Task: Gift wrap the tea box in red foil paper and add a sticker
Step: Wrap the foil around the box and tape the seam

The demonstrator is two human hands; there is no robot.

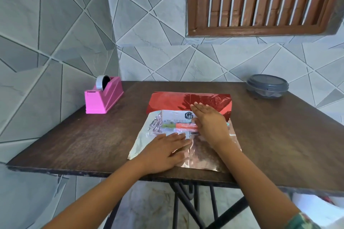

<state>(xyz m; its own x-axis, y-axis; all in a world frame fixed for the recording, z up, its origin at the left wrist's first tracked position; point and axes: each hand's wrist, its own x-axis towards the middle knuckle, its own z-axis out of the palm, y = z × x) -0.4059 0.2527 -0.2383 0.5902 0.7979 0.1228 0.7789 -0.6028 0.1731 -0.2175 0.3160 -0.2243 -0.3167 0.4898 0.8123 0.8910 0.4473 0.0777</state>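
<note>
red foil paper point(186, 102) lies in the middle of a dark wooden table point(83, 135). its glossy, mirror-like red face shows on the far flap, which rises behind the tea box point(176, 117), while the near part lies flat with its silvery inner side up. the sheet is creased down the middle and crumpled at the box's left end.

the tea box, pale cardboard and flat and rectangular, rests on the foil's silver side. its top carries a dark square with a "gb" monogram. below that is the word "granules", partly covered, and an orange band that appears to read "assam tea" beside a green sprig. the smaller print is too blurred to read.

the left hand point(163, 150) lies palm down on the near foil, its fingers straight and close together with the tips at the box's near edge. the right hand point(208, 119) rests flat over the right part of the box, fingers straight and together, with the tips reaching the red flap.

at the table's far left corner sits a pink plastic tape dispenser point(103, 96), wedge-shaped, with a grey tape roll point(101, 81) in it. at the far right stands a round, dark, lidded container point(267, 85) whose contents cannot be made out. behind are grey tiles point(55, 24) cut into angular shapes, and a slatted brown wooden shutter point(260, 0).
</note>
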